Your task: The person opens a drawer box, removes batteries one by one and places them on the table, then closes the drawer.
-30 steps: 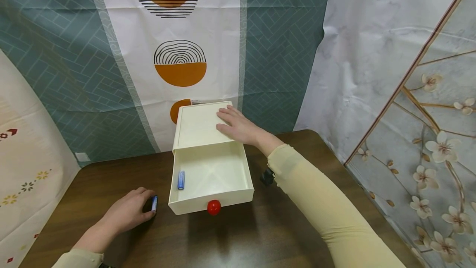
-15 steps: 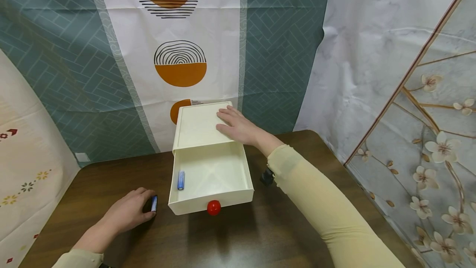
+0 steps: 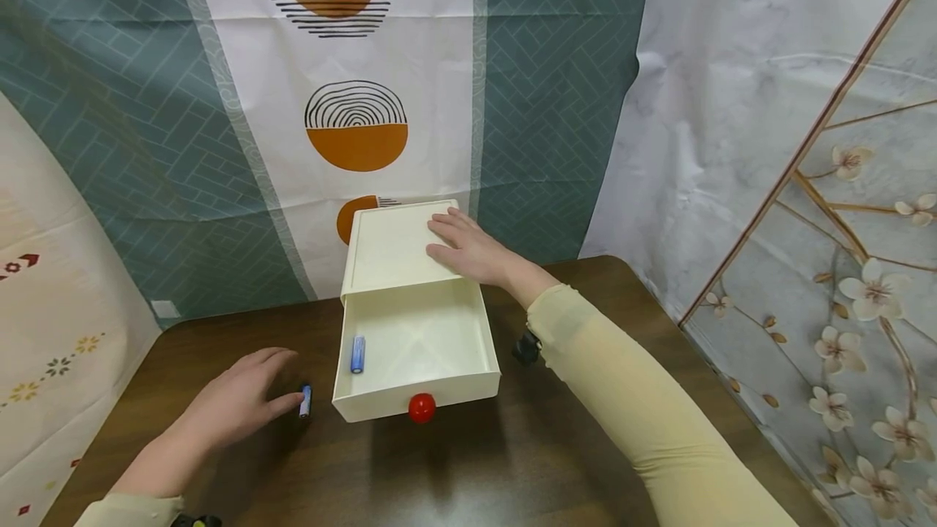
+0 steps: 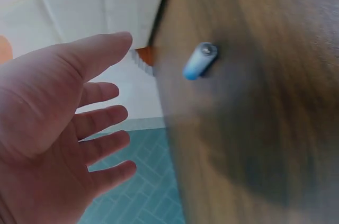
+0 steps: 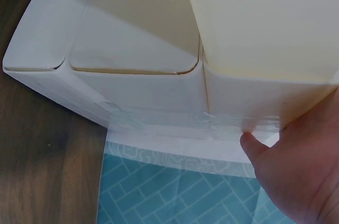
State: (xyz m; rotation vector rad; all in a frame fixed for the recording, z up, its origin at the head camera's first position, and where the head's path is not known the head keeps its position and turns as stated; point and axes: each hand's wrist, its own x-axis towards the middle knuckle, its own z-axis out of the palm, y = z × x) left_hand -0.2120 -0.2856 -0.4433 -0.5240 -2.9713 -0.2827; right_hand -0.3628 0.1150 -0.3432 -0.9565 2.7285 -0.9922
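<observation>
A blue-and-white battery lies on the brown table left of a cream drawer box. My left hand is beside it, fingers relaxed and apart; in the left wrist view the hand holds nothing, and the battery lies apart from it on the wood. My right hand rests flat on the right side of the box top, its fingers extended. The drawer is pulled out, with a red knob on its front. A second blue battery lies inside, along the drawer's left wall.
The brown table reaches back to a teal and white patterned cloth. A flowered hanging borders the right side, and a pale embroidered cloth the left. A small black object shows beside the right sleeve.
My left hand has let go of the battery, lifted and drawn a little left, leaving it on the table. The right hand and the drawer box have stayed in place.
</observation>
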